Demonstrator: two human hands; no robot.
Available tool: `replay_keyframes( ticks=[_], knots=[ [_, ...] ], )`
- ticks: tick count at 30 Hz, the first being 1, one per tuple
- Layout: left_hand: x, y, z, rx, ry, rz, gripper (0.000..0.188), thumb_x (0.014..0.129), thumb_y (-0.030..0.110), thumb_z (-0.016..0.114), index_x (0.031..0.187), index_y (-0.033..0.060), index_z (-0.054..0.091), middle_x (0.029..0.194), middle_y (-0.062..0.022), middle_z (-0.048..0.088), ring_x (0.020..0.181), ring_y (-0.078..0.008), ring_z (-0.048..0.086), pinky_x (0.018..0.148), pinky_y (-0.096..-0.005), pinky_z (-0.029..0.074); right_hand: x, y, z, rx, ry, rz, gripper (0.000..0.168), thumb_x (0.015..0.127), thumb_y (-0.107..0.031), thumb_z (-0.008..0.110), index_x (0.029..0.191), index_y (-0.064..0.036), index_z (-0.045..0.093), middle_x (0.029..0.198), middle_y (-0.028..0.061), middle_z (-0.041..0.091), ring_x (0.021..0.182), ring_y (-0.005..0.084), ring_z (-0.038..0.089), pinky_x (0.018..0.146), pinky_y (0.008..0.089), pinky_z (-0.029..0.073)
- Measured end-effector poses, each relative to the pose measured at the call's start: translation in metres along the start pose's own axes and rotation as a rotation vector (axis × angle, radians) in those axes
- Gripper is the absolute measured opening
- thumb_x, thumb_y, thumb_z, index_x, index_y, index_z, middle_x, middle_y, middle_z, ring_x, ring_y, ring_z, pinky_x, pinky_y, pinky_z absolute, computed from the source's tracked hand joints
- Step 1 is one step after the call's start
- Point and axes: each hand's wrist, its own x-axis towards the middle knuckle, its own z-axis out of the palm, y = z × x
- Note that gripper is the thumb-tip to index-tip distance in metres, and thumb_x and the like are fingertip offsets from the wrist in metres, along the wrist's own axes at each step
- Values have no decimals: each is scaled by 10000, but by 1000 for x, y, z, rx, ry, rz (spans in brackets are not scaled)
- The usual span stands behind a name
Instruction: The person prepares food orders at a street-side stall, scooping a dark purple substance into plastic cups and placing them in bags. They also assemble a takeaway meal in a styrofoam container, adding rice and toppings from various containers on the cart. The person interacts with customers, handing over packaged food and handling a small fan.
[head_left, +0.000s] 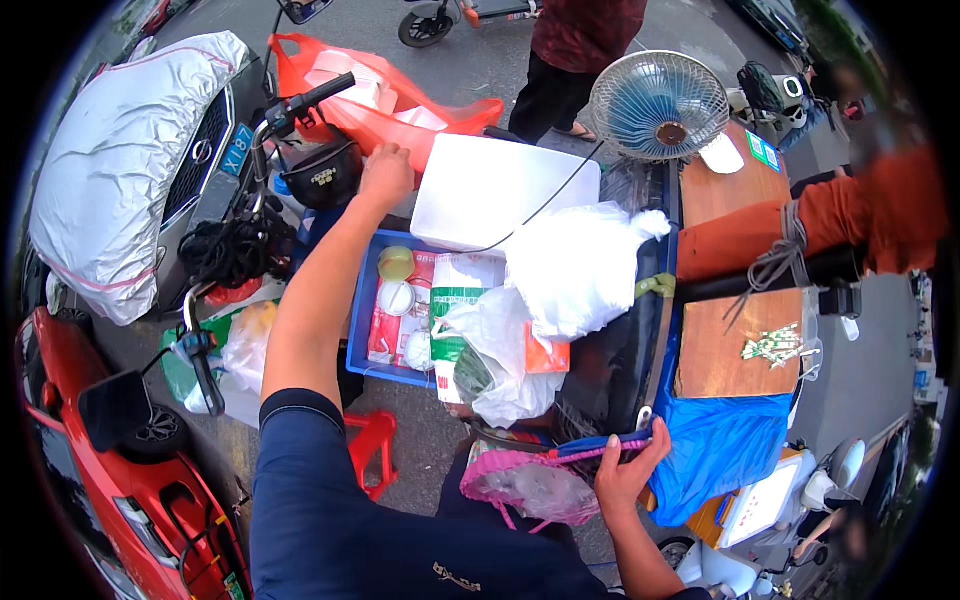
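Observation:
My left hand (388, 178) rests with curled fingers at the lower edge of a red plastic bag (442, 142) of white boxes, beside a black helmet (326, 176); whether it grips the bag is hidden. My right hand (634, 465) pinches the blue-and-pink rim of a pink basket (487, 484) with clear plastic bags inside. Between the hands stand a white foam box (502, 187), a tied white plastic bag (574, 274) and a blue crate (360, 300) holding round lids and packets. A thin white bag (517, 382) with something green inside lies beside an orange box (547, 356).
A caged fan (660, 105) stands beyond the foam box. Wooden boards (739, 345), one with green-and-white wrapped pieces, lie at the right near a person in orange (862, 210). Handlebars (259, 150) stand at the left; a red stool (373, 450) is below. Another person (577, 60) stands ahead.

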Motion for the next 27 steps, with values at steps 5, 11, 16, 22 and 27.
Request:
replay_keyframes(
  ticks=[5, 11, 16, 22, 27],
  knots=[
    [110, -55, 29, 285, 34, 12, 302, 929, 130, 541, 1164, -20, 658, 1359, -225, 576, 1392, -444, 430, 1131, -515, 390, 3, 1, 8, -136, -29, 47, 752, 855, -65, 695, 1478, 75, 300, 1446, 309, 370, 1346, 460, 403, 1173, 512, 292],
    [166, -110, 50, 361, -104, -280, 250, 961, 146, 533, 1077, 87, 747, 1024, -136, 769, 954, -327, 753, 966, -518, 537, 4, 6, 10, -170, -57, 100, 770, 852, -105, 704, 1480, 56, 288, 1422, 299, 373, 1322, 439, 409, 1156, 510, 301],
    [171, -134, 61, 354, -266, -393, 258, 955, 134, 544, 1079, 53, 755, 1120, -193, 748, 1067, -372, 726, 864, -482, 595, 1, 12, 9, -186, -75, 92, 787, 841, -110, 706, 1482, 52, 280, 1417, 299, 378, 1298, 426, 417, 1140, 513, 304],
    [166, -154, 67, 359, -276, -491, 272, 971, 166, 552, 1119, 71, 759, 1167, -187, 741, 1094, -359, 722, 887, -470, 593, 4, 13, 8, -166, -83, 80, 811, 823, -106, 717, 1491, 29, 276, 1405, 298, 387, 1266, 415, 432, 1114, 509, 327],
    [168, -175, 75, 224, -197, -549, 301, 958, 193, 544, 1123, 42, 746, 1170, -231, 727, 1106, -412, 703, 910, -518, 571, 6, 15, 6, -165, -82, 70, 818, 812, -125, 741, 1486, 10, 297, 1383, 292, 407, 1242, 416, 451, 1089, 503, 359]
  ],
)
